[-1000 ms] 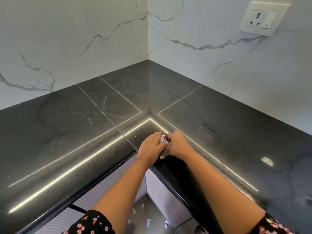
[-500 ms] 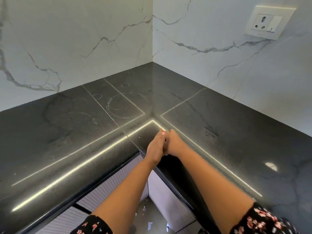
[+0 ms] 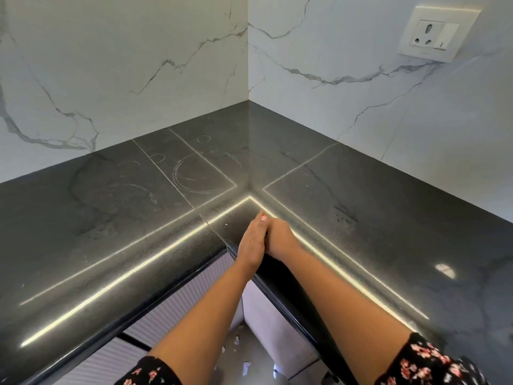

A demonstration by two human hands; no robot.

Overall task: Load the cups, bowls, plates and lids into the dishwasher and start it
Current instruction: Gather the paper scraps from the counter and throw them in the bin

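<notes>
Nearest: floral left sleeve (image 3: pixel 150 370) and right sleeve (image 3: pixel 427 362), with both forearms reaching forward over the floor (image 3: pixel 230 354), which had a few pale scraps on it. Ribbed cabinet fronts (image 3: pixel 177 307) sat under the left run.

Left hand (image 3: pixel 251 240) and right hand (image 3: pixel 280 240) met at the inner corner of the L-shaped dark surface (image 3: pixel 388 245), right over its rounded front edge. The left hand's fingers (image 3: pixel 256 225) were straight and together, laid flat against the right hand. The right hand's fingers were hidden behind the left, so I couldn't tell if they were curled or holding anything. My read: palms pressed together for a pause or cue, not a grasp.

No cups, bowls, plates or lids in view, and no dishwasher either. Loading looked not yet begun from here.

Room: the surface ran bare left and right of the hands. Only faint ring marks (image 3: pixel 205 173) showed further in on the left. Travel forward ended at the marble walls (image 3: pixel 125 65), which met in the far corner. A wall socket (image 3: pixel 435 34) sat high on the far right, well clear of the hands. The easy way out was back toward the body or sideways along either run.
</notes>
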